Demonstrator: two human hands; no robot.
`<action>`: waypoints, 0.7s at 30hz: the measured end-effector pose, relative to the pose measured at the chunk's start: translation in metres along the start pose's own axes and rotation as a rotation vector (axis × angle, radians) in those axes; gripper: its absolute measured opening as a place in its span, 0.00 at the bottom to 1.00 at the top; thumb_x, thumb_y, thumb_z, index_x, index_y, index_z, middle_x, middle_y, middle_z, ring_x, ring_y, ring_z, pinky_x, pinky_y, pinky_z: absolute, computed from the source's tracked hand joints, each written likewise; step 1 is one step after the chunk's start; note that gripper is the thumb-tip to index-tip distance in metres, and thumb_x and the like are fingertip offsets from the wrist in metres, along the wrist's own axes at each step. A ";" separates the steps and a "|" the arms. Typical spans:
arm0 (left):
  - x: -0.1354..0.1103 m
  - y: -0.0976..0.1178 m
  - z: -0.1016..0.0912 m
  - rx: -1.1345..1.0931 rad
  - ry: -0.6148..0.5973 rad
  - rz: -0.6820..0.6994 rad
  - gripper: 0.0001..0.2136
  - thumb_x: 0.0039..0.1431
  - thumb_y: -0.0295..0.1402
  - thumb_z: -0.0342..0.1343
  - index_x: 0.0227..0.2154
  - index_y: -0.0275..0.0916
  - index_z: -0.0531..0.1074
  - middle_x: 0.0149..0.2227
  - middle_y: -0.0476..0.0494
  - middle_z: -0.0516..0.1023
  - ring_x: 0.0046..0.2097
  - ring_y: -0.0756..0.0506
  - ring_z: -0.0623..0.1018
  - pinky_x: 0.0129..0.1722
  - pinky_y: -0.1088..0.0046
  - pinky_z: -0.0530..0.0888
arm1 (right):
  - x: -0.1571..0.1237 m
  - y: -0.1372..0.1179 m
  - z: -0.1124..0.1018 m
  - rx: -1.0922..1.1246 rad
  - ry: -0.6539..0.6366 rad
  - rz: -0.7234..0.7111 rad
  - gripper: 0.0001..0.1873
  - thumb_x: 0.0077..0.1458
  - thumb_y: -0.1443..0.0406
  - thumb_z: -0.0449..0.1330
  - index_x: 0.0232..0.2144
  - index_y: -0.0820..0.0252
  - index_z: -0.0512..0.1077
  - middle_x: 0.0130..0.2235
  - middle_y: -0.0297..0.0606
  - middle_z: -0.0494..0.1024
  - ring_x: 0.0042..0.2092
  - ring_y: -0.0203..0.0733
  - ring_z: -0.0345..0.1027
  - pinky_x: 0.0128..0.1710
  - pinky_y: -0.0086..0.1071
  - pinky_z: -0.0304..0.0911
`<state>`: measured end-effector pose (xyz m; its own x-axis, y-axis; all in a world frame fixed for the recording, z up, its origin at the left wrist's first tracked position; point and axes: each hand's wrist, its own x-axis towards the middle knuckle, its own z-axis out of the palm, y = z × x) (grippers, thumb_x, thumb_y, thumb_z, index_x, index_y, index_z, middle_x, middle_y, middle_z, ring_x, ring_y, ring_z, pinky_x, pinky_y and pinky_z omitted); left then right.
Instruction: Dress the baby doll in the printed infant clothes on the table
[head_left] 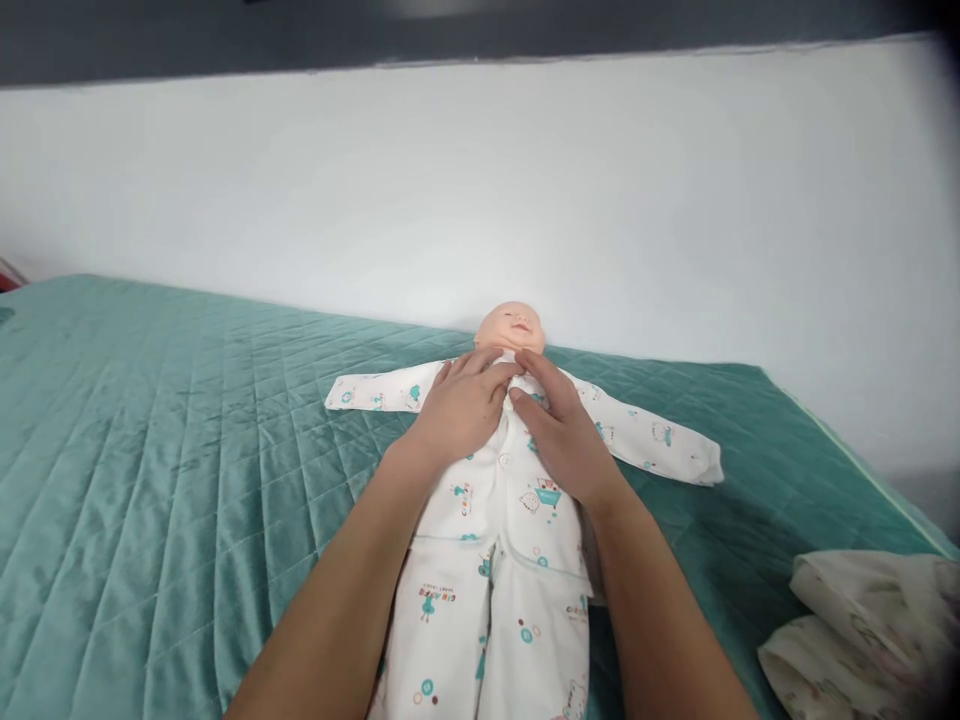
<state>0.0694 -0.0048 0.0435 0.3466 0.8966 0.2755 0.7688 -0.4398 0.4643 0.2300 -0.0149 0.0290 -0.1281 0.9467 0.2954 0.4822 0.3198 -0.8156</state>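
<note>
A baby doll (512,327) lies on its back, dressed in a white printed jacket (465,490) and matching white trousers (442,630). The jacket's sleeves stretch out to both sides, and a button shows on its front. At the top of the jacket, just below the doll's chin, my left hand (466,400) rests with its fingers on the collar cloth. Opposite it, my right hand (559,425) has thumb and fingers at the other edge of the collar opening. Both hands' fingertips meet near the neckline; whether they pinch a button or only cloth is hidden.
The doll lies on a green quilted bedspread (187,450). Behind it stands a white wall (420,200) with a dark band along the top. A folded white printed cloth (862,630) lies at the lower right, near the bed's right edge.
</note>
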 end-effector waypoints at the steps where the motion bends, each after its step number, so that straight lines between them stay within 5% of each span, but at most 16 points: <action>1: 0.000 0.000 0.000 -0.001 -0.001 0.001 0.21 0.71 0.33 0.35 0.59 0.50 0.66 0.67 0.47 0.62 0.68 0.41 0.62 0.66 0.52 0.60 | 0.001 0.002 0.000 -0.016 0.001 -0.016 0.27 0.62 0.55 0.55 0.62 0.48 0.63 0.66 0.37 0.64 0.68 0.47 0.53 0.67 0.47 0.48; 13: 0.000 0.000 0.003 -0.105 0.045 0.000 0.19 0.70 0.33 0.38 0.56 0.50 0.70 0.66 0.48 0.64 0.68 0.41 0.62 0.66 0.54 0.59 | 0.009 0.004 -0.002 -0.088 0.083 -0.096 0.15 0.62 0.57 0.52 0.48 0.51 0.71 0.54 0.39 0.71 0.60 0.47 0.59 0.62 0.47 0.52; 21: 0.001 0.005 0.004 -0.391 0.279 -0.028 0.09 0.65 0.31 0.49 0.39 0.43 0.75 0.51 0.46 0.78 0.55 0.45 0.75 0.58 0.65 0.69 | 0.005 0.005 -0.003 0.047 0.139 -0.028 0.15 0.59 0.55 0.56 0.46 0.52 0.71 0.56 0.39 0.72 0.60 0.47 0.60 0.62 0.46 0.54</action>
<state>0.0756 -0.0054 0.0431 0.1300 0.8843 0.4485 0.4972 -0.4495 0.7421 0.2338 -0.0083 0.0280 -0.0181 0.9239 0.3822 0.4384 0.3509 -0.8275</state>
